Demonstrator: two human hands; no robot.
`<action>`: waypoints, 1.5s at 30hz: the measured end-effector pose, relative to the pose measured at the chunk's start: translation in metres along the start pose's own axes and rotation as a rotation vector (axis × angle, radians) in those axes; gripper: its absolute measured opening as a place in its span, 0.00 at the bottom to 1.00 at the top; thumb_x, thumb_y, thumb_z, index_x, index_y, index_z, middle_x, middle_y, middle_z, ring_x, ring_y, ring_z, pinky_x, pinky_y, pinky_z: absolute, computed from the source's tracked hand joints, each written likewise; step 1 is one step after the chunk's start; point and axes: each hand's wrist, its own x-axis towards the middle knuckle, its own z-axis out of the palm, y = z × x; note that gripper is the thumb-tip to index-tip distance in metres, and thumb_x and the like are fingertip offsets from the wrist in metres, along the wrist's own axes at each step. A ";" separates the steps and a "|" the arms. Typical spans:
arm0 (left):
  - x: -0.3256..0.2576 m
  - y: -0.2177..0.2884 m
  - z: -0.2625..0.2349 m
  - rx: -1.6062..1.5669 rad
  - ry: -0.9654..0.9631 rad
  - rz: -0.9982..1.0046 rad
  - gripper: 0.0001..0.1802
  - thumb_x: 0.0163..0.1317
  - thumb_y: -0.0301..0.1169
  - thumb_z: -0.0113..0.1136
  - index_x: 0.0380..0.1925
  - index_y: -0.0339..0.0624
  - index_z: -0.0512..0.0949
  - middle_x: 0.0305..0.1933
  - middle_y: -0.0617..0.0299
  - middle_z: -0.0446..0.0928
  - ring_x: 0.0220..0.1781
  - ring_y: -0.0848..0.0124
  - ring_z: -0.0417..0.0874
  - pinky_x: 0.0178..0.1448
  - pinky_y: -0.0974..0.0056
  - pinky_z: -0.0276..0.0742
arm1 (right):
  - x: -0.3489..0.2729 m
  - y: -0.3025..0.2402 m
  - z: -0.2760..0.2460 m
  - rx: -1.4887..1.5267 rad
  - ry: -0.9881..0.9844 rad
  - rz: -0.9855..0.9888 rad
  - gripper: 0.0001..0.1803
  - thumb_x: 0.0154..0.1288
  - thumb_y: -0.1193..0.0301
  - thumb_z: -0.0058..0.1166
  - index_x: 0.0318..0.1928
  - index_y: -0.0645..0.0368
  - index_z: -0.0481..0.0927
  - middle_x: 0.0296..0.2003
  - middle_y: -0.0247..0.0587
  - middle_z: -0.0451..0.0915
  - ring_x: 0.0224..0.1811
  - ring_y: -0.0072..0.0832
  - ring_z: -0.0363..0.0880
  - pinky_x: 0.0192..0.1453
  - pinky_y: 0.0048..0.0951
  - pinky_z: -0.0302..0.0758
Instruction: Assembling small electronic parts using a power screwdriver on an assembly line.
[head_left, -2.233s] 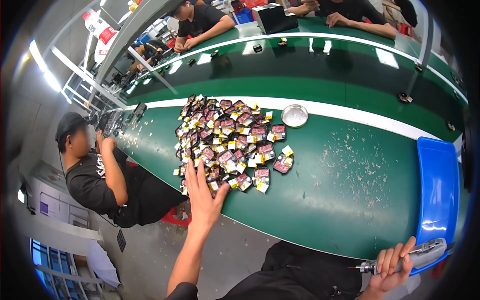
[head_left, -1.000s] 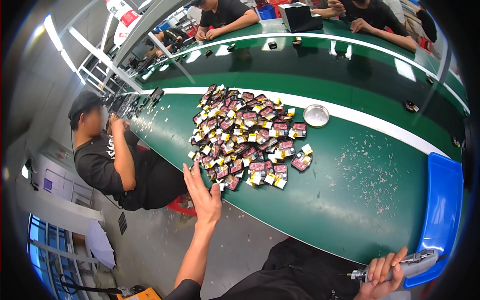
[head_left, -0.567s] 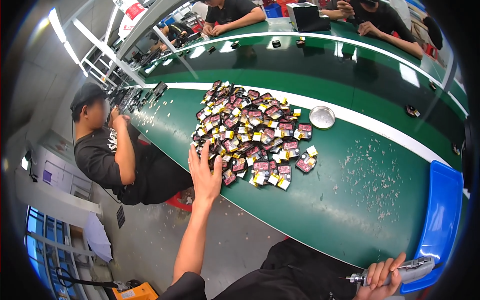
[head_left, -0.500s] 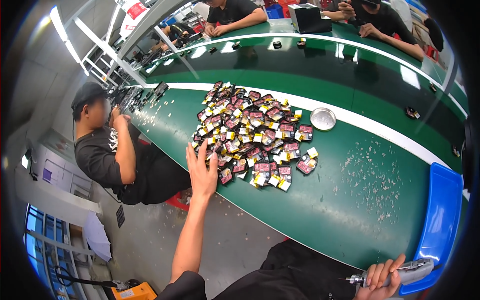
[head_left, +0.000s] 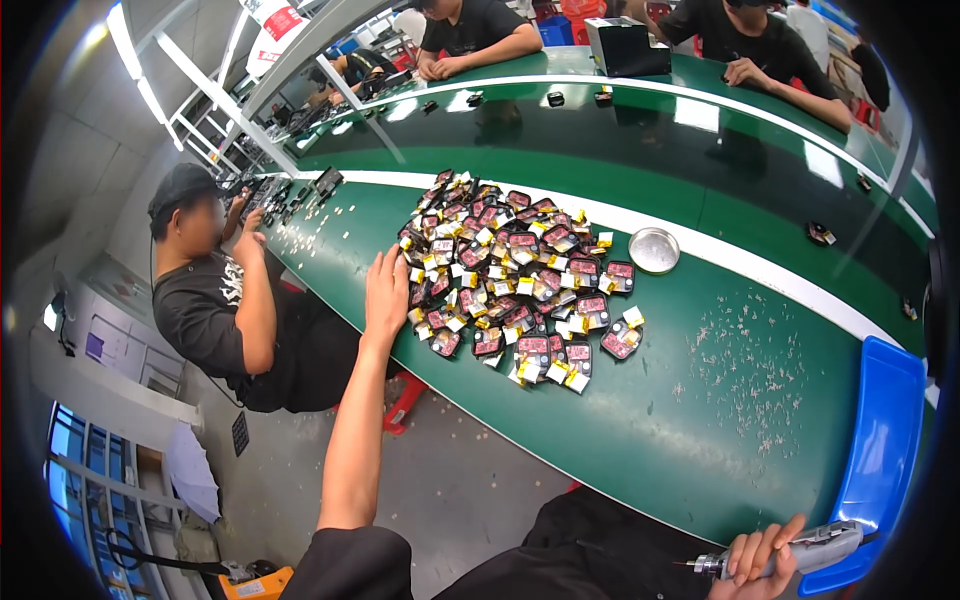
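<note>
My left hand reaches to the left side of a heap of small black electronic units, fingers stretched out along its edge. Each unit is a rounded black shell with a reddish board, and white-and-yellow pieces that look like small battery packs hang from many of them. Whether the fingertips touch a unit I cannot tell. At the lower right my right hand is wrapped around a grey electric screwdriver, its thin bit pointing left. The heap lies on a green-topped workbench.
Many tiny screws lie scattered right of the heap. A round metal dish stands behind them, and a blue tray at the right edge. Beyond a white rail runs a green conveyor carrying a few units. A co-worker sits at left.
My left hand has moved left and forward along the heap, its fingers closer together than before. My right hand keeps the screwdriver in nearly the same place.
</note>
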 end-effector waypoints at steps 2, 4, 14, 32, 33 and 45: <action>0.021 -0.015 0.005 0.036 0.007 -0.027 0.26 0.73 0.43 0.38 0.63 0.39 0.68 0.65 0.35 0.65 0.70 0.43 0.60 0.73 0.49 0.54 | -0.001 -0.001 0.001 0.007 0.010 0.013 0.07 0.66 0.71 0.49 0.40 0.61 0.70 0.20 0.32 0.60 0.17 0.21 0.56 0.26 0.27 0.61; 0.038 -0.045 0.006 0.135 0.063 -0.063 0.27 0.71 0.44 0.40 0.62 0.39 0.69 0.64 0.37 0.67 0.69 0.44 0.62 0.73 0.50 0.54 | -0.001 0.000 0.002 0.014 0.002 0.022 0.07 0.66 0.71 0.49 0.40 0.61 0.70 0.20 0.32 0.60 0.18 0.21 0.57 0.26 0.27 0.61; 0.034 -0.047 -0.027 -0.207 0.143 -0.305 0.28 0.72 0.47 0.42 0.55 0.34 0.75 0.58 0.44 0.75 0.63 0.54 0.74 0.67 0.58 0.64 | -0.006 -0.002 -0.001 0.013 0.060 0.008 0.07 0.65 0.71 0.50 0.40 0.61 0.70 0.20 0.33 0.61 0.17 0.22 0.57 0.26 0.27 0.62; -0.166 0.274 -0.047 -0.493 -0.195 0.704 0.10 0.52 0.17 0.61 0.36 0.34 0.77 0.35 0.53 0.77 0.40 0.59 0.79 0.46 0.58 0.74 | 0.006 -0.005 -0.010 0.001 0.067 -0.093 0.06 0.61 0.72 0.44 0.37 0.59 0.66 0.12 0.34 0.61 0.10 0.24 0.59 0.20 0.31 0.65; -0.165 0.295 -0.035 -0.465 -0.249 0.839 0.10 0.50 0.17 0.63 0.34 0.34 0.77 0.32 0.54 0.76 0.37 0.59 0.79 0.42 0.58 0.75 | 0.005 -0.008 -0.012 -0.019 0.108 -0.129 0.06 0.61 0.71 0.44 0.37 0.59 0.65 0.12 0.34 0.61 0.10 0.24 0.58 0.19 0.30 0.65; -0.144 0.325 0.001 -0.260 -0.329 0.815 0.15 0.46 0.16 0.66 0.38 0.35 0.79 0.36 0.57 0.74 0.36 0.60 0.76 0.36 0.58 0.74 | 0.002 -0.022 -0.034 -0.022 0.180 -0.235 0.07 0.61 0.70 0.44 0.35 0.59 0.63 0.11 0.35 0.61 0.08 0.25 0.58 0.17 0.30 0.64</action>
